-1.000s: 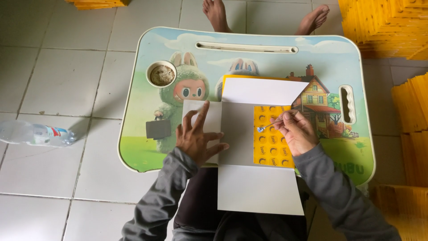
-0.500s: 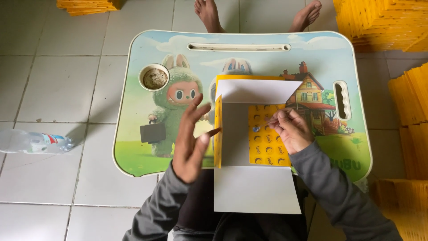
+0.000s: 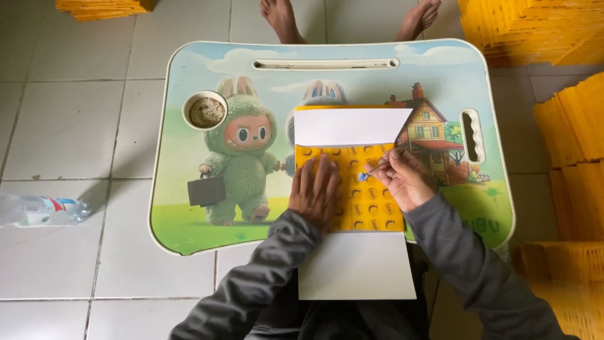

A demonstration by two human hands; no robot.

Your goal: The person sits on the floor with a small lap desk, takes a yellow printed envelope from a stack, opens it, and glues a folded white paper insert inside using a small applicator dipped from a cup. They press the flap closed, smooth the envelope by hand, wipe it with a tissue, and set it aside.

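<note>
On the worktop:
Left hand: fingers flat, pressing yellow sheet.
Right hand: fingers pinching stick.
Progress: cannot tell.

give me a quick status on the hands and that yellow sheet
Left hand flat on yellow sheet, pinning it to lap table. Right hand pinching thin tool, tip on sheet. White flaps folded open, nothing blocking.

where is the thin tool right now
In the head view the thin tool is in the right hand, its tip on the yellow sheet at the lap table's middle, just right of the left hand.
</note>
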